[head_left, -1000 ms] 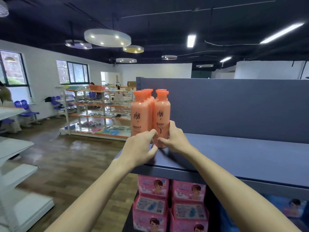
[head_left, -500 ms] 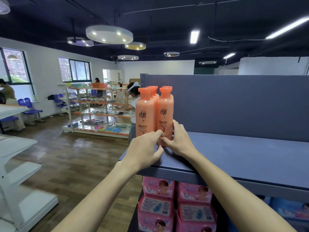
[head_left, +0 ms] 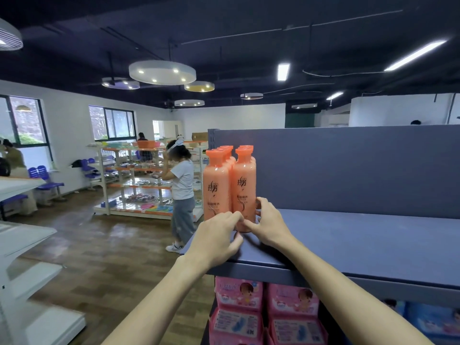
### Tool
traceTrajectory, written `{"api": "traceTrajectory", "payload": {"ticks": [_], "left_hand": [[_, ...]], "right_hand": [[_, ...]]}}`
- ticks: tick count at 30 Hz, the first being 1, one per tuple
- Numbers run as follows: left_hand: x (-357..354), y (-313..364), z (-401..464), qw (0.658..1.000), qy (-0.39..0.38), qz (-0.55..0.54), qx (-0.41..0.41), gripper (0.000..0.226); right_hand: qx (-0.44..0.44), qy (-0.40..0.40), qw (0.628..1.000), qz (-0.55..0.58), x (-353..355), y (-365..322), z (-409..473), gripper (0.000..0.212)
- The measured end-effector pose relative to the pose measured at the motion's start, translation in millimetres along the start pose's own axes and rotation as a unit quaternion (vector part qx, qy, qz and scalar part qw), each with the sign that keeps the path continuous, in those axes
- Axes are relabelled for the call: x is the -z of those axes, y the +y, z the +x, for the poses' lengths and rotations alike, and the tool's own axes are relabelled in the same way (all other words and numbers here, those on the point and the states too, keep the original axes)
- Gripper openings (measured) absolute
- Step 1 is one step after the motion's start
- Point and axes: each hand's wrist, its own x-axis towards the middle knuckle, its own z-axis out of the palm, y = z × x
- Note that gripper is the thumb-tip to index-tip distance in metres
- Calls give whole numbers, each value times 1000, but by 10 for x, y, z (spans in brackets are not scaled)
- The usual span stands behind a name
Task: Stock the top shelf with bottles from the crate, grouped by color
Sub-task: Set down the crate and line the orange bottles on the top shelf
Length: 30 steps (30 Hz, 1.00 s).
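Several orange bottles (head_left: 216, 188) stand upright in two tight rows at the left end of the grey-blue top shelf (head_left: 361, 240). The front right bottle (head_left: 244, 188) has my right hand (head_left: 270, 225) around its base, thumb in front and fingers on its right side. My left hand (head_left: 215, 236) lies at the foot of the front left bottle, its fingertips touching the bases where the two front bottles meet. The crate is out of view.
The shelf's back panel (head_left: 348, 168) rises behind the bottles. Pink packs (head_left: 239, 310) fill the shelf below. A person in a white shirt (head_left: 183, 190) stands in the aisle past the shelf's left end. White shelving (head_left: 27, 245) is at the left.
Both hands stay at the bottles' bases, the right hand's fingers reaching a little further round the front right bottle. The person in the white shirt has come into view past the shelf end.
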Motion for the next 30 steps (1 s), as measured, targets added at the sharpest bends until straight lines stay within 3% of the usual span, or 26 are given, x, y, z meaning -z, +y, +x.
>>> {"api": "traceTrajectory", "payload": {"ticks": [9, 15, 25, 30], "left_hand": [[-3, 202, -16, 998, -33, 35, 30, 26], [28, 593, -82, 999, -43, 31, 8, 32], [-35, 1246, -467, 999, -24, 28, -20, 27], [-275, 1407, -715, 998, -63, 23, -9, 30]], "right_hand": [[21, -39, 997, -66, 366, -6, -248, 58], [39, -44, 994, -92, 643, 41, -532, 59], [133, 31, 987, -82, 944, 192, -1337, 43], [144, 28, 985, -88, 1029, 401, -1828, 44]]}}
